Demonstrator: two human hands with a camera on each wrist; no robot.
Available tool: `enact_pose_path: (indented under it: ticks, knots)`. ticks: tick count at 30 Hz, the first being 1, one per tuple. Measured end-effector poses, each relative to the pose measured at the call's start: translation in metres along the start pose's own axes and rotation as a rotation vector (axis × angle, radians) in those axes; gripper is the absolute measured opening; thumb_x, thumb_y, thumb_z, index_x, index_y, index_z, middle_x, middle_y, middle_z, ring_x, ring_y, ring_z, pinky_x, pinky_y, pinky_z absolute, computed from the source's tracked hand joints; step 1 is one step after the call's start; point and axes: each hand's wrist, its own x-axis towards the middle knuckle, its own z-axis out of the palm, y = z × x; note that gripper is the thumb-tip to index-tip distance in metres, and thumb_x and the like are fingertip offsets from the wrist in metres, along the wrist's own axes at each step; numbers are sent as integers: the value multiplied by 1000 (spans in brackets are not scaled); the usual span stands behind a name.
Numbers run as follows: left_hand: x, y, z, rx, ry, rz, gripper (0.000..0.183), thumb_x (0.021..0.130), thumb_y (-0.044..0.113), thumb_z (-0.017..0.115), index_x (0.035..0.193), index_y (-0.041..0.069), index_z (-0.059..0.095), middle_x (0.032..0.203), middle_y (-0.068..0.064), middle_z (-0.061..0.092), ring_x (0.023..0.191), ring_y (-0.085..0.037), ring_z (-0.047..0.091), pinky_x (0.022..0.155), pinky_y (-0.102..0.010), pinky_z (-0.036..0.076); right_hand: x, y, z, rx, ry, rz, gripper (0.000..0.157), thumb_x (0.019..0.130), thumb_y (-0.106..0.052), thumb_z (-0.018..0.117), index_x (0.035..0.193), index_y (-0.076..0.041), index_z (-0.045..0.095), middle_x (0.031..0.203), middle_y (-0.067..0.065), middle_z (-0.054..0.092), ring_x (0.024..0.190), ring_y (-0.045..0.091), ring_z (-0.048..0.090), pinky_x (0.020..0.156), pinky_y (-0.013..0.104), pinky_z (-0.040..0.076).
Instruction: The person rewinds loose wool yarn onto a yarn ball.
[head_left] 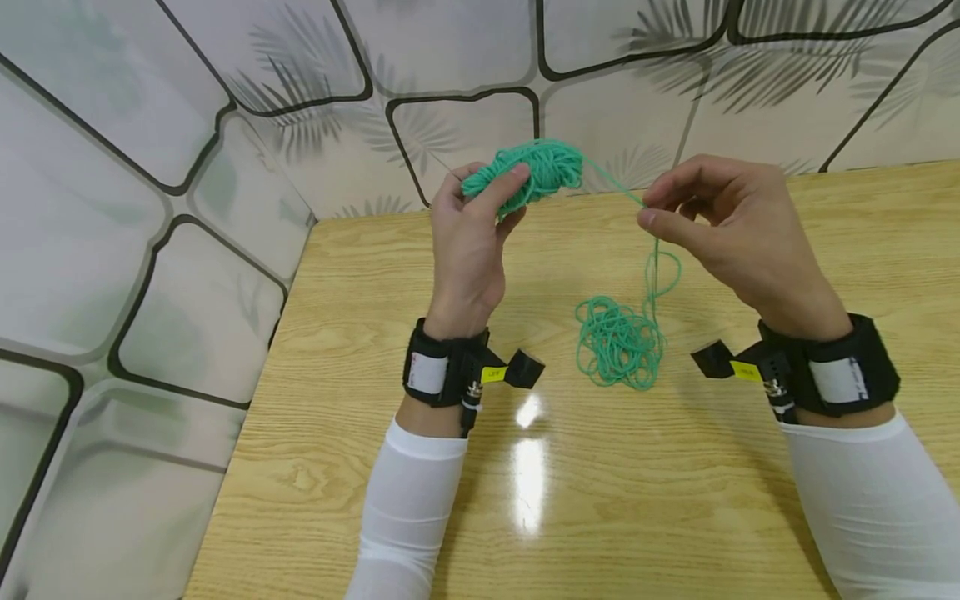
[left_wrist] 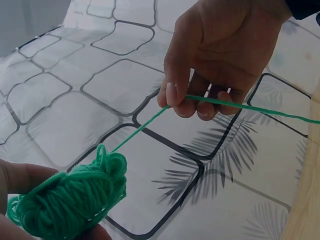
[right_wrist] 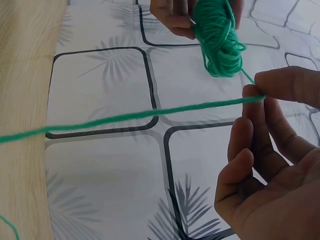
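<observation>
My left hand [head_left: 472, 242] grips a wound bundle of green yarn [head_left: 551, 167], thumb across its near side. From the bundle's right end a single strand [left_wrist: 142, 126] runs taut to my right hand [head_left: 738, 225]. Thumb and forefinger of the right hand pinch that strand, as the right wrist view also shows at the fingertips [right_wrist: 257, 90]. Below the pinch the yarn hangs down to a loose, tangled heap of green yarn [head_left: 618, 342] on the table. Both hands are raised above the tabletop, the bundle left of the right hand and apart from it.
The wooden table [head_left: 337, 417] ends at a wall covering [head_left: 472, 125] with dark outlines and leaf prints, at the back and left. Each wrist wears a black strap with a small camera [head_left: 525, 369]. Light glares off the table near the middle.
</observation>
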Motion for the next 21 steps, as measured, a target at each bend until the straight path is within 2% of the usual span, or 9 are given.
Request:
enact_pose_path:
  ticks: [6,9,13,15,17,21]
  knots:
    - [0,1,-2,-36,68,2,40,78,-2,66,108,3,42,97,-13,50,85,-21,57,80,-34,47,-1,0,0,9,-4,-2,18,81,-12,68,95,-1,64,87,14,60,76,22,49,64,29,36]
    - [0,1,-2,3,42,-10,42,78,-2,64,117,4,49,103,-14,50,91,-22,56,80,-31,46,-1,1,0,27,-7,-4,19,81,-11,68,95,1,64,87,14,60,77,22,50,65,29,37]
    - [1,2,-3,98,-7,-12,30,84,7,62,112,-3,56,106,-13,54,95,-21,53,82,-28,43,-1,1,0,71,-10,-16,19,80,-8,68,95,3,63,87,15,60,77,23,51,65,29,38]
    - [1,2,-3,94,-4,-32,31,86,10,62,112,-4,54,104,-12,55,94,-21,53,82,-28,43,-1,1,0,101,-10,-22,19,80,-7,68,95,4,63,86,16,60,76,23,51,64,29,38]
    - [1,2,-4,44,-3,-63,33,86,10,62,115,-1,50,102,-12,55,92,-20,54,82,-28,43,0,1,0,121,-9,-25,19,80,-6,67,95,5,63,86,16,60,76,23,52,64,28,38]
    - [2,0,-5,-154,-93,-137,28,85,2,60,111,0,49,103,-12,54,91,-21,56,89,-32,43,0,2,1,105,-7,-19,18,80,-6,67,95,4,63,86,14,60,75,24,52,63,28,38]
